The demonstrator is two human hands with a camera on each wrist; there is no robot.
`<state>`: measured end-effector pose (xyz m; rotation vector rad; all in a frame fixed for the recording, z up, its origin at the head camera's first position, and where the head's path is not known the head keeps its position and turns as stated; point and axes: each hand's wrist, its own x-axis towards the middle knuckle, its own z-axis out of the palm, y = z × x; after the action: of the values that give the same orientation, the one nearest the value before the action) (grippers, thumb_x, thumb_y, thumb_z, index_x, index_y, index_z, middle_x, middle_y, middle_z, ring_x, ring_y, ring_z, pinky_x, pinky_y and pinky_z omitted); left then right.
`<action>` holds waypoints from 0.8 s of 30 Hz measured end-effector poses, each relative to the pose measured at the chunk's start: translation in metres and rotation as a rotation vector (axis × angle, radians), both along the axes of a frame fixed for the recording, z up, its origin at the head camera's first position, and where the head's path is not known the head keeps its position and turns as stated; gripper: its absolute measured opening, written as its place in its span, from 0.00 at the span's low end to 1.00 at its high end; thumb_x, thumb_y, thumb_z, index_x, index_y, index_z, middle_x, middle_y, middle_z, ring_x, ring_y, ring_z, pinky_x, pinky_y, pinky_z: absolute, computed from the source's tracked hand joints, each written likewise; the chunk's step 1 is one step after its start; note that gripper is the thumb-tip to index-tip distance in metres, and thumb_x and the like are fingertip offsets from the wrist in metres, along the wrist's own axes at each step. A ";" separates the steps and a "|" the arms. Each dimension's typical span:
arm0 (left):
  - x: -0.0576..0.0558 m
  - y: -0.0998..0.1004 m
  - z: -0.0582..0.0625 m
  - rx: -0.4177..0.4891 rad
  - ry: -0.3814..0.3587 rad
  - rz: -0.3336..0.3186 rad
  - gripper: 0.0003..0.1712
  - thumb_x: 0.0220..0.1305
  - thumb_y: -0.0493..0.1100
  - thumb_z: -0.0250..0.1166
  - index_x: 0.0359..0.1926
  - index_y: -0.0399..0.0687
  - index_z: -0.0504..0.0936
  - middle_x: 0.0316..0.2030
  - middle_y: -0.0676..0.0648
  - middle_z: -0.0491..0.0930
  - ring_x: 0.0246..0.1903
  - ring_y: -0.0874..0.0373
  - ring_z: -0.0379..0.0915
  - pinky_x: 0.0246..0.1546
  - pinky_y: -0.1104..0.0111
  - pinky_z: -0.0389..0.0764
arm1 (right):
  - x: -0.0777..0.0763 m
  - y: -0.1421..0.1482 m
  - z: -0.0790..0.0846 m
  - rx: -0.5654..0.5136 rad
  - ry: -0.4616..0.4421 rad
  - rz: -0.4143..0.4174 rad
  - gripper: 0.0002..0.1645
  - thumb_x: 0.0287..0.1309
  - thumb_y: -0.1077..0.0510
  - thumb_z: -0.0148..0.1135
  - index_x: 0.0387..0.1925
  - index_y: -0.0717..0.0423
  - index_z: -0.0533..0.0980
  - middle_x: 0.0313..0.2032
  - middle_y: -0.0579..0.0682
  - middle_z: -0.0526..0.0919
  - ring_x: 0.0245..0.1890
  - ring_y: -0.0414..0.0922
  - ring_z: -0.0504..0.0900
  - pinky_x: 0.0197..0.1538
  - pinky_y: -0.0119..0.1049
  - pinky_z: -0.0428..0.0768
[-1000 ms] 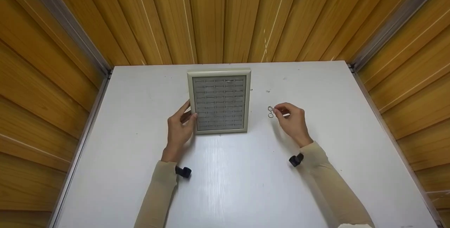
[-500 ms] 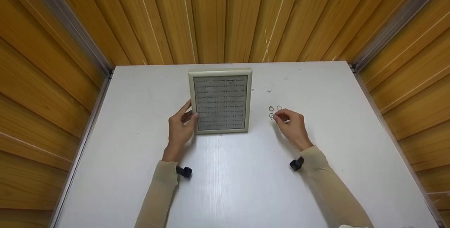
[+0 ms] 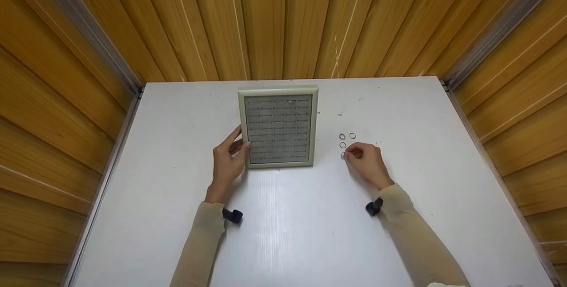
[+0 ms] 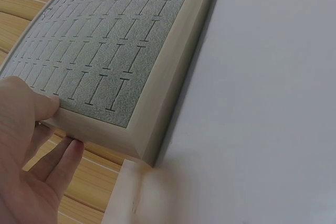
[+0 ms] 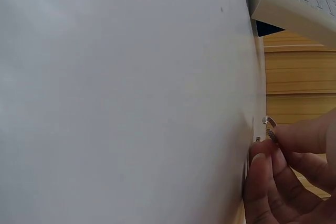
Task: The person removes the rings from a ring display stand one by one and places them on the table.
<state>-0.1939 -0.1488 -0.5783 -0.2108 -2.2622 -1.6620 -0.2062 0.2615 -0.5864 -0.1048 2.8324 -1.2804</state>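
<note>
A ring display board (image 3: 279,132) with a cream frame and grey slotted padding stands propped up on the table. My left hand (image 3: 228,163) grips its left edge, thumb on the front and fingers behind. In the top row, a small shiny ring (image 3: 290,101) sits in a slot. My right hand (image 3: 367,163), low over the table to the right, pinches a ring (image 5: 270,124) between thumb and fingertips. Just beyond the fingers lie a dark ring (image 3: 342,136), another ring (image 3: 352,135) and a thin ring (image 3: 343,145). The curled fingers partly hide the held ring.
The white table (image 3: 283,234) carries a few small specks and a tiny clear bit (image 3: 339,114) behind the rings. Wood-patterned walls (image 3: 266,21) close in the back and both sides. A black wrist camera (image 3: 374,207) sits on the right cuff.
My right hand has shifted toward the table's front, setting rings down in a small group on the way; it now pinches another ring. The left hand and board stay put.
</note>
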 end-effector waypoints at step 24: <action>0.000 0.000 0.001 -0.010 -0.014 0.001 0.34 0.74 0.34 0.68 0.78 0.53 0.73 0.72 0.45 0.78 0.60 0.48 0.86 0.62 0.70 0.87 | -0.004 -0.002 0.003 0.072 -0.032 -0.016 0.04 0.67 0.62 0.68 0.36 0.57 0.86 0.35 0.52 0.89 0.37 0.48 0.84 0.45 0.38 0.84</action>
<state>-0.1940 -0.1484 -0.5775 -0.2016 -2.2807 -1.6574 -0.2100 0.2599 -0.5829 -0.0603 2.8544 -1.1698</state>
